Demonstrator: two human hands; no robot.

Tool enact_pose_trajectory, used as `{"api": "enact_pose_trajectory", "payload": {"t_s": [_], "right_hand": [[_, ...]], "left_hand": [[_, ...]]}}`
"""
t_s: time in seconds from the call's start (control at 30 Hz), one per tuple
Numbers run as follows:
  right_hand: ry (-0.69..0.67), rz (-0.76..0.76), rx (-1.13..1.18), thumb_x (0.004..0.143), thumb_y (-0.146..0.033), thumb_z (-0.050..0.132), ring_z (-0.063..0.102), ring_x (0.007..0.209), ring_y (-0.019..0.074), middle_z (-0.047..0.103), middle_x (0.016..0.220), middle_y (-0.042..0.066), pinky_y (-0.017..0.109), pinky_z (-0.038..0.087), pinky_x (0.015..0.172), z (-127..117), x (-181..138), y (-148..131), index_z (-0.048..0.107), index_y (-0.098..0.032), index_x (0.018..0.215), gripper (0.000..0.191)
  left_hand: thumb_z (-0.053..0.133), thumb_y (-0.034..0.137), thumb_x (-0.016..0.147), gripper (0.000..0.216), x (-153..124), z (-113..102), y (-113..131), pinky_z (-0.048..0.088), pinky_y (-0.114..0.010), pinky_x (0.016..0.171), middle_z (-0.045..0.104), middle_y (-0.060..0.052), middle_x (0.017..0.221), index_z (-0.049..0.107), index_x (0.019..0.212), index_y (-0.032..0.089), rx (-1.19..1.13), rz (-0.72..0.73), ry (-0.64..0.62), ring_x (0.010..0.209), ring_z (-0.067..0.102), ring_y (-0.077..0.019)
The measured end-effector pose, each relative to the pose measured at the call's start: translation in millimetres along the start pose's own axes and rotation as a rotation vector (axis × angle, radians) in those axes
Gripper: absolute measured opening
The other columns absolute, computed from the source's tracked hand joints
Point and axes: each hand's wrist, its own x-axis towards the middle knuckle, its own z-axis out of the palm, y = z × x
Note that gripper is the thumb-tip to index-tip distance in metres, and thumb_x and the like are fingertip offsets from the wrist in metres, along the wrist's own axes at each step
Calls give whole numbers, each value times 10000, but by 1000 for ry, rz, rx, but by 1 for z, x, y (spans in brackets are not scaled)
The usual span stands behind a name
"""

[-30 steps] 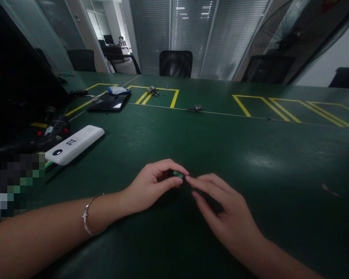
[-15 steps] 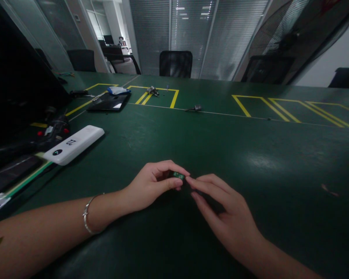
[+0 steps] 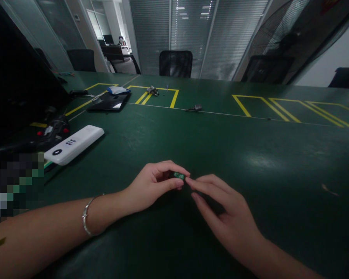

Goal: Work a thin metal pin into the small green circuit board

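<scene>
Between the thumb and fingers of my left hand is a small green block with pale markings; its exact kind is too small to make out. My fingers cover part of it. My right hand comes in from the right, its index fingertip at the block's right end, touching or almost touching it. The right thumb is held apart from the fingers, and nothing shows between them. Both hands are just above the dark green table.
A white power bank marked 22 lies at the left, beside a black device with red buttons. Farther back are a black flat case, a blue-and-white packet, metal pieces and a dark knobbed part. Yellow tape outlines mark the far side.
The green block has turned very slightly in my left fingers. Both hands stay in nearly the same place.
</scene>
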Motion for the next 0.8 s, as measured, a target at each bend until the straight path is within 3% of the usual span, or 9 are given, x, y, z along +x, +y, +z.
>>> {"api": "enact_pose_trajectory", "payload": {"t_s": [0.43, 0.8], "right_hand": [[33, -20, 53, 898, -89, 551, 660, 921, 160, 664, 1039, 27, 287, 559, 766, 0, 0, 0, 618, -323, 1257, 434], [10, -8, 36, 905, -85, 547, 649, 926, 144, 651, 1031, 35, 267, 546, 776, 1, -1, 1, 632, -266, 1210, 365]], "left_hand": [[676, 96, 849, 222, 0, 1, -1, 521, -197, 730, 714, -25, 941, 724, 1056, 159, -161, -75, 2, 741, 636, -77], [641, 191, 910, 252, 1, -1, -7, 518, -224, 843, 716, -63, 1097, 704, 1153, 172, -218, -58, 8, 890, 653, -113]]}}
